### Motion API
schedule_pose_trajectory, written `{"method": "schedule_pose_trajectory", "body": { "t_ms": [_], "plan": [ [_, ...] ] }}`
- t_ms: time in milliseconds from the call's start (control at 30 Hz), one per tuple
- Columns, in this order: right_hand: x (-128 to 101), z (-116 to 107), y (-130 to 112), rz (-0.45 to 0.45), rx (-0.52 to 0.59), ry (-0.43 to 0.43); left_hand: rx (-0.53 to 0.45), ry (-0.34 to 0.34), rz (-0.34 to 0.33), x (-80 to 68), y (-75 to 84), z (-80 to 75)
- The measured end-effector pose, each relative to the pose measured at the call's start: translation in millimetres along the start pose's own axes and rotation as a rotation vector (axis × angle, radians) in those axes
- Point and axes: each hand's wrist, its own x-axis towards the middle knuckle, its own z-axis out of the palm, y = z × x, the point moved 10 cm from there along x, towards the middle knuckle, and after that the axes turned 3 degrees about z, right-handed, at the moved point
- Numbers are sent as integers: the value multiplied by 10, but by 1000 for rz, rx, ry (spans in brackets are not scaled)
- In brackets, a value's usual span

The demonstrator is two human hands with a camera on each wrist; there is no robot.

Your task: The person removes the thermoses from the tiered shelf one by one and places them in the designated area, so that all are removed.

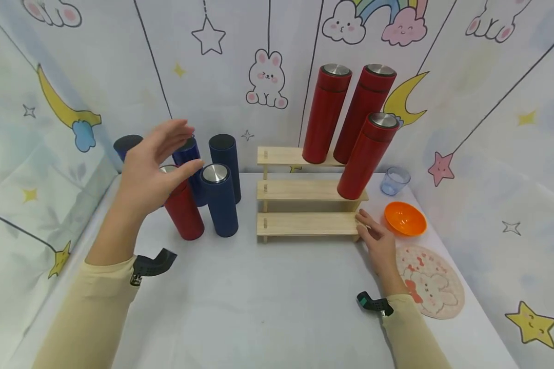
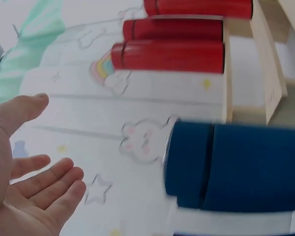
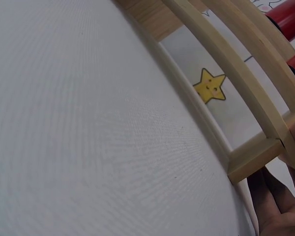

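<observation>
My left hand (image 1: 186, 148) hovers open, fingers spread, just above a red flask (image 1: 186, 220) that stands on the table among several blue flasks; it holds nothing. The nearest blue flask (image 1: 221, 202) has a silver lid. The left wrist view shows the open palm (image 2: 44, 147) beside that blue flask (image 2: 236, 167). My right hand (image 1: 371, 230) rests with straight fingers against the right end of the bottom step of a wooden stepped rack (image 1: 304, 224). Two red flasks (image 1: 325, 115) stand on the top step and one (image 1: 367, 159) on the middle step.
An orange bowl (image 1: 404, 219), a clear cup (image 1: 394, 180) and a round bunny mat (image 1: 431, 282) lie right of the rack. Cloth walls with cartoon prints close in the white table on three sides. The right wrist view shows the rack's frame (image 3: 250, 93).
</observation>
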Motion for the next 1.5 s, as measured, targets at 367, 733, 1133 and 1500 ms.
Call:
{"method": "schedule_pose_trajectory", "body": {
  "t_ms": [367,733,1133,1500],
  "plan": [
    [14,-8,8,-34,25,8,-196,-185,7,491,185,781],
    [5,-17,-22,-57,57,2,-240,-289,-46,978,245,1471],
    [-26,12,-4,-18,41,4,-260,-314,-170,1290,34,2054],
    [-79,16,-105,-18,20,-6,-446,-292,-238,1422,-103,2408]
  ]
}}
